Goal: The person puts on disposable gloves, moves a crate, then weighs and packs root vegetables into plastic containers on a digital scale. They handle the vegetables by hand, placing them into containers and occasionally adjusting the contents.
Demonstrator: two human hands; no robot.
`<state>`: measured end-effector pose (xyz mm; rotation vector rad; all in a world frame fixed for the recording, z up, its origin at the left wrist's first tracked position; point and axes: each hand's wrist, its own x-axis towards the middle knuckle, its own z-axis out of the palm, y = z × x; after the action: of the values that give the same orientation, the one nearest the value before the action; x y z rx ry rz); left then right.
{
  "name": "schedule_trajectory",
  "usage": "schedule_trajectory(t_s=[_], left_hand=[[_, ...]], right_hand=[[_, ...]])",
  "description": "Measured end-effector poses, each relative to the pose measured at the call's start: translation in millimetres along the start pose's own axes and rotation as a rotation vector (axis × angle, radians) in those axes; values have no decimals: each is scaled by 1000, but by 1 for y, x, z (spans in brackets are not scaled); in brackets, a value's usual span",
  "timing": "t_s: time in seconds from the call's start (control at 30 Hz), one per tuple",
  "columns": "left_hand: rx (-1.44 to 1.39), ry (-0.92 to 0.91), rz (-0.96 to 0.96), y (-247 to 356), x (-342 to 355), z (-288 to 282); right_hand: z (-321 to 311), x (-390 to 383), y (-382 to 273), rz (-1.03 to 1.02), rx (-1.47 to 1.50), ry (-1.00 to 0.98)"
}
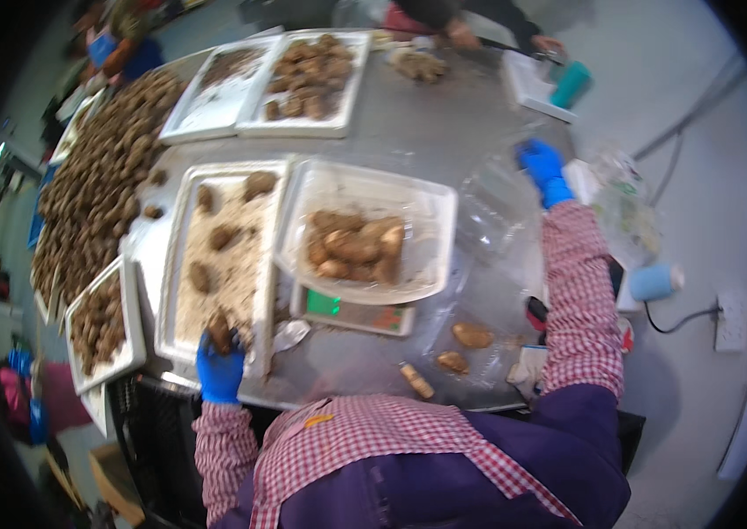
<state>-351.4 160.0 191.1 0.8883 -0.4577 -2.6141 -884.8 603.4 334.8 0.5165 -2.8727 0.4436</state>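
My left hand [219, 368], in a blue glove, grips a brown tuber [220, 331] at the near end of a white foam tray [181, 264]. A few more tubers lie in that tray on pale, sandy crumbs. Beside it, a translucent plastic tub [431, 238] holds several tubers [356, 247] and sits on a scale [364, 315] with a lit green display. My right hand [544, 167], also gloved in blue, is stretched to the table's right edge with its fingers curled. Clear plastic bags [492, 212] lie next to it; what its fingers hold, if anything, is too blurred to make out.
A large heap of tubers [104, 176] covers the left side. Further foam trays stand at the back [351, 88] and near left [131, 344]. Two tuber pieces [472, 334] lie on plastic at the near right. Another person's hands [461, 35] show at the far edge.
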Motion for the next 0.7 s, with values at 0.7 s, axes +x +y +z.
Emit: schedule_trajectory(t_s=[0.7], left_hand=[[-421,-270,145,35,-103,44]], right_hand=[[108,-259,-420,-1504,40,-315]])
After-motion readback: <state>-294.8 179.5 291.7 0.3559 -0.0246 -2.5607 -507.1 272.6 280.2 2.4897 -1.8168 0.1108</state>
